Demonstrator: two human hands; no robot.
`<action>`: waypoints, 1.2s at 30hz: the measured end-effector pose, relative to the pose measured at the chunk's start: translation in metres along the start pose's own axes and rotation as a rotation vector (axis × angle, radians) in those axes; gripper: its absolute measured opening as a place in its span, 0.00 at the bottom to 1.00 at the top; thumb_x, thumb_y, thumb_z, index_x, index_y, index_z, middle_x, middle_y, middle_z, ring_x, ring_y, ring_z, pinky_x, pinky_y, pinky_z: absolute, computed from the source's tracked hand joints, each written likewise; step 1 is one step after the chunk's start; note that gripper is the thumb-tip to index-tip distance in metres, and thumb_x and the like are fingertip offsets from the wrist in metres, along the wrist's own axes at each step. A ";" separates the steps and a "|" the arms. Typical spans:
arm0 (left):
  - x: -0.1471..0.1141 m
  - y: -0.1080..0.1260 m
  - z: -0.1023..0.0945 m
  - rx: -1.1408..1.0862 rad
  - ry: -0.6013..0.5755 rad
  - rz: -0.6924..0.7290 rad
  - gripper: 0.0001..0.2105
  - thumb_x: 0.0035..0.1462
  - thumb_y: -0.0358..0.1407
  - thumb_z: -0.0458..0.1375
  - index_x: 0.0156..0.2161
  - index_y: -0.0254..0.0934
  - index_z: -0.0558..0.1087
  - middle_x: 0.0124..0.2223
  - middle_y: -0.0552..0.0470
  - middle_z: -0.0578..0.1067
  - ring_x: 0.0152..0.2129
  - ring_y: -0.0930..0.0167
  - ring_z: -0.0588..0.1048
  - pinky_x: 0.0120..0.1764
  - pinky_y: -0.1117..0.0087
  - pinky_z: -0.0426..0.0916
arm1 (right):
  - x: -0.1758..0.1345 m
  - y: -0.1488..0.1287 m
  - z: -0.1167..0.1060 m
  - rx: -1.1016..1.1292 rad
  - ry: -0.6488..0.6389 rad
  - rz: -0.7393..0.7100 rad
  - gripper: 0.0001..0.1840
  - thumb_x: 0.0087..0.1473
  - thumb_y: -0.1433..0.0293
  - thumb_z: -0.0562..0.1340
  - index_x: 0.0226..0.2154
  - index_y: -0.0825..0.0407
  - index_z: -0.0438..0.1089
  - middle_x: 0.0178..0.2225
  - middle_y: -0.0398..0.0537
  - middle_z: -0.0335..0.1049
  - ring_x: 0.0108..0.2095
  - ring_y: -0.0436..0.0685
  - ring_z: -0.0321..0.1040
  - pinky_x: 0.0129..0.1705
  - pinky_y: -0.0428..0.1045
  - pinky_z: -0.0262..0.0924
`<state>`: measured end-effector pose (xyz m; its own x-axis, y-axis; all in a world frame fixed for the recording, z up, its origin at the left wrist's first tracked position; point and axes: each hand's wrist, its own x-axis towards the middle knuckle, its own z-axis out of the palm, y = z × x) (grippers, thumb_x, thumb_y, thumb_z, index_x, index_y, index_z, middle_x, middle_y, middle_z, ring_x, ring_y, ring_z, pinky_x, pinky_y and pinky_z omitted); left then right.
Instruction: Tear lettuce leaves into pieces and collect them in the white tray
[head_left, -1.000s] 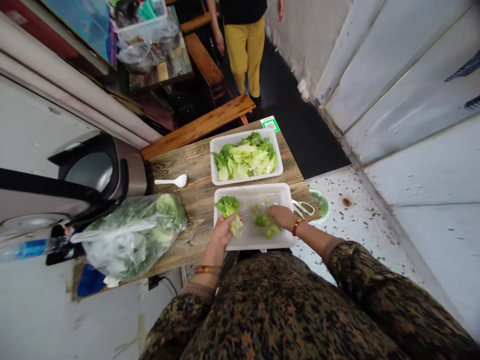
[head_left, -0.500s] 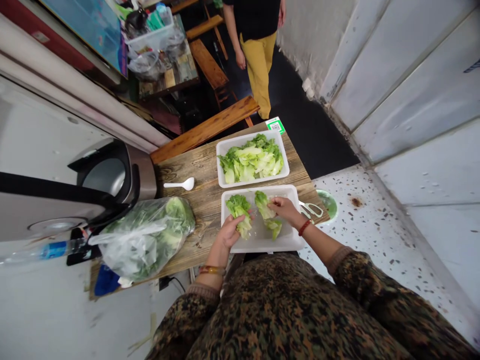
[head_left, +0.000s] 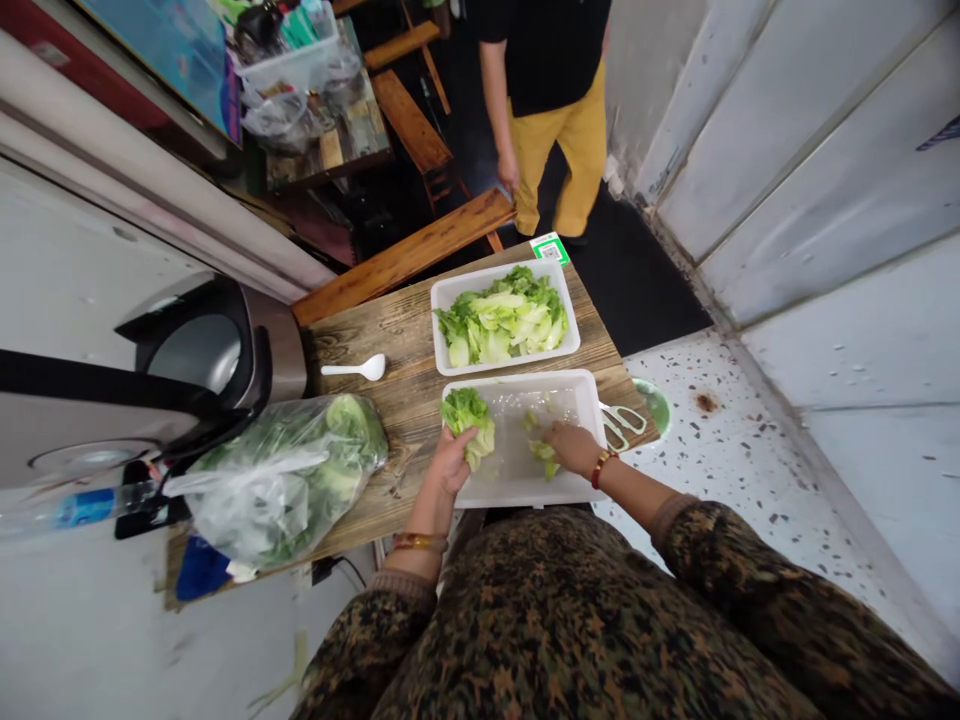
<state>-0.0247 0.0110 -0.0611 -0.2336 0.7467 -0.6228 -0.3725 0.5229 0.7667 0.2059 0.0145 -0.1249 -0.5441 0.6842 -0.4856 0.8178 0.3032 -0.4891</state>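
Observation:
My left hand grips a lettuce leaf by its pale lower part, over the left side of the near white tray. Down inside the same tray, my right hand has its fingers closed at small lettuce pieces; its fingertips are partly hidden and slightly blurred. Shallow water or wet film glistens on the tray's floor. Just behind stands a second white tray, heaped with torn lettuce.
A white spoon and a clear bag of lettuce lie at left on the wooden table. White-handled scissors lie by the near tray's right side. A person in yellow trousers stands beyond the table, near a bench.
My right hand has lowered into the tray with its lettuce, which is now mostly covered. My left hand has shifted slightly left with its leaf. The person beyond has come closer.

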 end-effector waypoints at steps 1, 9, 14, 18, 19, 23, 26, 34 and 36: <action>-0.001 -0.001 -0.002 -0.001 -0.012 -0.008 0.27 0.37 0.26 0.72 0.46 0.36 0.72 0.35 0.50 0.82 0.34 0.64 0.81 0.39 0.66 0.76 | 0.002 -0.003 0.005 -0.014 -0.005 0.009 0.16 0.57 0.75 0.59 0.48 0.56 0.73 0.49 0.64 0.72 0.42 0.63 0.74 0.41 0.52 0.65; 0.001 -0.003 -0.019 -0.011 -0.001 -0.093 0.19 0.38 0.27 0.71 0.39 0.32 0.74 0.31 0.47 0.81 0.33 0.63 0.82 0.36 0.67 0.76 | 0.030 0.000 0.000 0.653 0.143 0.062 0.09 0.60 0.67 0.56 0.36 0.53 0.71 0.34 0.47 0.76 0.37 0.55 0.72 0.37 0.47 0.63; 0.000 -0.003 -0.025 -0.050 -0.035 -0.132 0.18 0.39 0.27 0.71 0.38 0.32 0.74 0.31 0.47 0.81 0.34 0.63 0.82 0.37 0.67 0.76 | 0.025 0.001 -0.018 1.259 0.074 0.098 0.12 0.59 0.60 0.59 0.37 0.51 0.69 0.34 0.47 0.78 0.37 0.55 0.75 0.31 0.45 0.63; 0.002 -0.002 -0.027 -0.033 -0.043 -0.139 0.18 0.39 0.26 0.71 0.38 0.33 0.74 0.31 0.48 0.81 0.35 0.63 0.82 0.37 0.67 0.76 | 0.022 -0.005 -0.020 1.402 0.063 0.106 0.15 0.57 0.58 0.61 0.41 0.50 0.70 0.37 0.48 0.78 0.36 0.54 0.75 0.30 0.44 0.63; 0.002 -0.001 -0.027 -0.028 -0.039 -0.136 0.18 0.38 0.26 0.71 0.37 0.33 0.74 0.31 0.48 0.81 0.35 0.63 0.82 0.37 0.68 0.76 | 0.022 -0.006 -0.019 1.408 0.066 0.106 0.15 0.56 0.59 0.62 0.42 0.50 0.70 0.38 0.47 0.78 0.36 0.54 0.75 0.30 0.44 0.63; 0.004 -0.001 -0.030 -0.024 -0.031 -0.140 0.18 0.39 0.26 0.71 0.38 0.33 0.74 0.31 0.48 0.81 0.35 0.63 0.82 0.37 0.68 0.76 | 0.021 -0.008 -0.013 1.381 0.138 0.031 0.18 0.51 0.63 0.65 0.45 0.50 0.70 0.44 0.48 0.75 0.39 0.54 0.73 0.34 0.46 0.66; 0.005 0.000 -0.032 -0.031 -0.027 -0.159 0.18 0.39 0.27 0.71 0.39 0.33 0.74 0.32 0.48 0.81 0.36 0.62 0.82 0.38 0.67 0.76 | 0.022 -0.011 -0.009 1.272 0.246 -0.044 0.18 0.50 0.67 0.64 0.45 0.50 0.71 0.46 0.50 0.75 0.45 0.56 0.71 0.44 0.50 0.68; 0.006 0.004 -0.032 -0.017 -0.020 -0.145 0.16 0.41 0.25 0.69 0.38 0.34 0.73 0.32 0.48 0.81 0.38 0.62 0.81 0.39 0.67 0.77 | 0.033 -0.015 0.005 0.682 0.201 -0.104 0.29 0.56 0.75 0.60 0.60 0.51 0.63 0.56 0.58 0.68 0.53 0.60 0.69 0.56 0.56 0.63; 0.006 0.003 -0.032 -0.025 -0.015 -0.148 0.16 0.41 0.25 0.69 0.38 0.34 0.73 0.31 0.48 0.81 0.37 0.62 0.81 0.39 0.67 0.77 | 0.031 -0.017 0.012 0.415 0.154 -0.111 0.25 0.56 0.77 0.58 0.56 0.53 0.69 0.55 0.60 0.69 0.53 0.60 0.68 0.57 0.56 0.60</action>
<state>-0.0555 0.0038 -0.0672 -0.1614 0.6686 -0.7259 -0.4242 0.6171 0.6627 0.1730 0.0228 -0.1405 -0.5639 0.7631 -0.3159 0.5948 0.1099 -0.7963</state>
